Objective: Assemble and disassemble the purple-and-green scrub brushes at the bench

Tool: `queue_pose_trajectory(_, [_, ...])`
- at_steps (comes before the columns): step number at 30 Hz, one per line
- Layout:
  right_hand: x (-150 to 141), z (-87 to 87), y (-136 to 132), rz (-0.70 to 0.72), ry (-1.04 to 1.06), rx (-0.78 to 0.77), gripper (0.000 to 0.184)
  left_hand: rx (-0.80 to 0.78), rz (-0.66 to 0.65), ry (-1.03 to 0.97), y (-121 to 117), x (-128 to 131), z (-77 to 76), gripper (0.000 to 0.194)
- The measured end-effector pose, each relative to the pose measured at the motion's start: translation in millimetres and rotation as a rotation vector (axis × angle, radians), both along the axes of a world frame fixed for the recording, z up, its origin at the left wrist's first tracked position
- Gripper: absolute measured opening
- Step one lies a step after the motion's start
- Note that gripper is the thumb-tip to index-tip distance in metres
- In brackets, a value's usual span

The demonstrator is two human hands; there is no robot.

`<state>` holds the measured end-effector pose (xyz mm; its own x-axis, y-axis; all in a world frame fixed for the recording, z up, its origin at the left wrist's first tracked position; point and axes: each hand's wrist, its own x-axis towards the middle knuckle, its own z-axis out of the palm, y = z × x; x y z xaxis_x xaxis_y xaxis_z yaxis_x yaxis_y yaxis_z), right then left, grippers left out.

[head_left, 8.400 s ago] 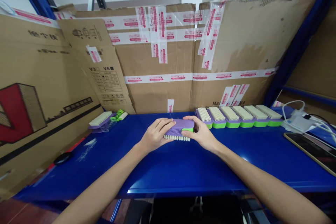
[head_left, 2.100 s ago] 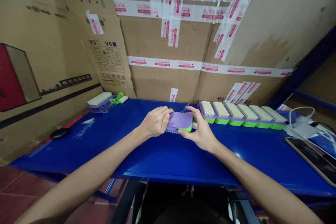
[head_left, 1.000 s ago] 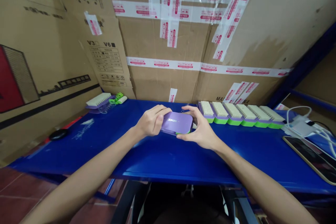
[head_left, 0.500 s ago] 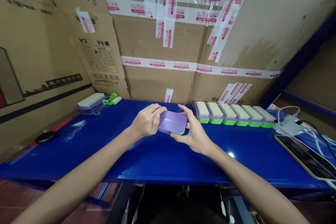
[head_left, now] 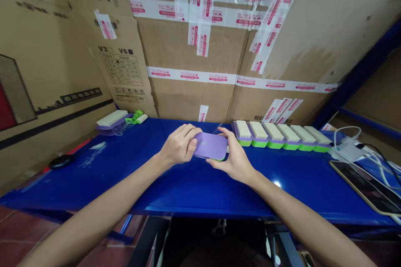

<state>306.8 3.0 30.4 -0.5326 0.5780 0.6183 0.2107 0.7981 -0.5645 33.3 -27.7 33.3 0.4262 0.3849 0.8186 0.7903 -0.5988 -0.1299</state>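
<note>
Both my hands hold one purple scrub brush (head_left: 210, 146) with a green edge above the middle of the blue table (head_left: 194, 187), its purple back turned toward me. My left hand (head_left: 178, 146) wraps its left end with curled fingers. My right hand (head_left: 233, 156) grips its right end, thumb below and fingers over the top. Its bristles are hidden. Just to the right, a row of several purple and green brushes (head_left: 278, 135) lies bristles up against the cardboard.
Taped cardboard boxes (head_left: 219, 50) wall the back and left. A lone brush (head_left: 112, 119) and a green and white part (head_left: 136, 117) lie at the back left. A black disc (head_left: 61, 161) sits left; a tablet (head_left: 363, 185) and white cables (head_left: 354, 146) lie at right.
The brush has gone from bristles down on the table to lifted and tilted with its purple back toward me. Both hands keep their grip.
</note>
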Motion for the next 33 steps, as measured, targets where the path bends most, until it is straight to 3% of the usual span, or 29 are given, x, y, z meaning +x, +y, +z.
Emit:
queue_pose_trajectory(7, [-9, -8.3, 3, 0.049, 0.067, -0.172, 0.080, 0.056, 0.068, -0.035, 0, -2, 1.1, 0.034])
queue_pose_trajectory(18, [1, 10.8, 3, 0.016, 0.094, -0.007, 0.074, 0.106, 0.048, -0.126, -5, 6, 4.3, 0.040])
queue_pose_trajectory(23, [1, -2.4, 1, 0.007, 0.031, 0.006, 0.071, 0.115, 0.048, -0.042, -6, 5, 3.1, 0.040])
queue_pose_trajectory(27, [-6, -14.4, -3, -0.093, 0.042, 0.071, 0.074, 0.075, 0.074, -0.030, -7, 11, -5.3, 0.043])
queue_pose_trajectory(30, [-11, -12.2, -6, -0.157, 0.095, 0.015, 0.073, 0.004, 0.107, -0.095, -4, 12, -9.6, 0.046])
queue_pose_trajectory(33, [-11, -0.5, -5, -0.060, 0.159, -0.144, 0.071, -0.059, 0.024, -0.160, 3, 2, -8.5, 0.051])
